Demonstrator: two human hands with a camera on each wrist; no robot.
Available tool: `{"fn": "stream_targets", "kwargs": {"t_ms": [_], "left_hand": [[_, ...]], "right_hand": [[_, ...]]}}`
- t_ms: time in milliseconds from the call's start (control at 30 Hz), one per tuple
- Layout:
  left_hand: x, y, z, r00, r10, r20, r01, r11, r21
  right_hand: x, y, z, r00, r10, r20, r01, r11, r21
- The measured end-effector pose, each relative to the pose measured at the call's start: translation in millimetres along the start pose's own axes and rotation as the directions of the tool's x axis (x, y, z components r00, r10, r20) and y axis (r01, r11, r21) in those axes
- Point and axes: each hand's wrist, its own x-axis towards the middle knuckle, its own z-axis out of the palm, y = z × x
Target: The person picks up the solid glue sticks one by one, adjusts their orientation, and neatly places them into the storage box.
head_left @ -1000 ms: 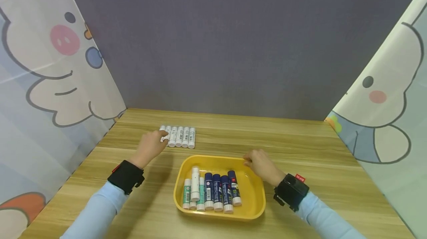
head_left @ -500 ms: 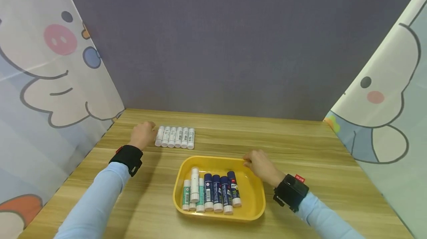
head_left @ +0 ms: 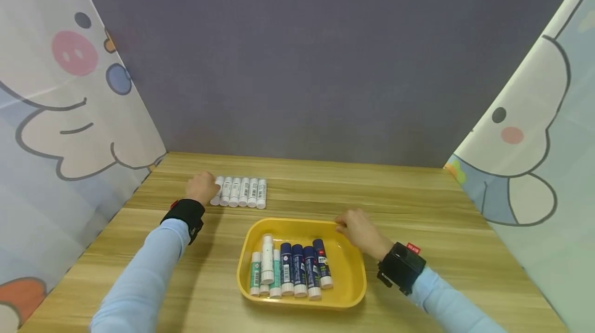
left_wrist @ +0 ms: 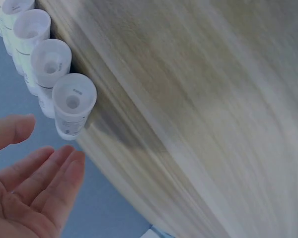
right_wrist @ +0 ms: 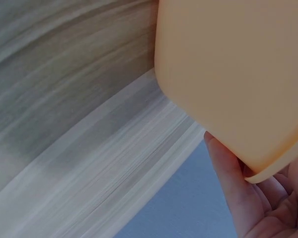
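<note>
A row of several white glue sticks (head_left: pixel 235 192) lies side by side on the table at the back left. Beside its left end is my left hand (head_left: pixel 202 187). In the left wrist view, that hand's fingers (left_wrist: pixel 54 181) are loosely extended and the thumb stands apart, near the end glue stick (left_wrist: pixel 73 101), holding nothing. My right hand (head_left: pixel 362 230) grips the far right rim of the yellow tray (head_left: pixel 302 303). Its fingers (right_wrist: pixel 228 173) show against the tray's outside in the right wrist view. Inside are green glue sticks (head_left: pixel 255 273), a white one (head_left: pixel 267 260) lying on top, and several dark blue ones (head_left: pixel 299 271).
The wooden table (head_left: pixel 372 183) ends at a grey panel (head_left: pixel 297 64) behind. Printed cloth walls (head_left: pixel 69 131) stand at left and right. To the right of the blue sticks, the tray's floor is bare.
My left hand has moved from over the leftmost white glue sticks to the row's left side, then slightly back toward it. The right hand stays at the tray rim.
</note>
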Motion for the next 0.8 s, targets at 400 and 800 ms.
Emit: {"fn": "stream_targets", "kwargs": {"t_ms": [400, 800], "left_hand": [[10.6, -10.2, 10.2, 0.993, -0.081, 0.082, 0.086, 0.995, -0.059], [9.3, -5.8, 12.4, 0.993, -0.106, 0.058, 0.107, 0.994, -0.008]], "right_hand": [[0, -2, 0, 1.0, 0.01, -0.009, -0.01, 0.999, -0.032], [1, -3, -2, 1.0, -0.001, 0.006, 0.001, 1.0, -0.021]]}}
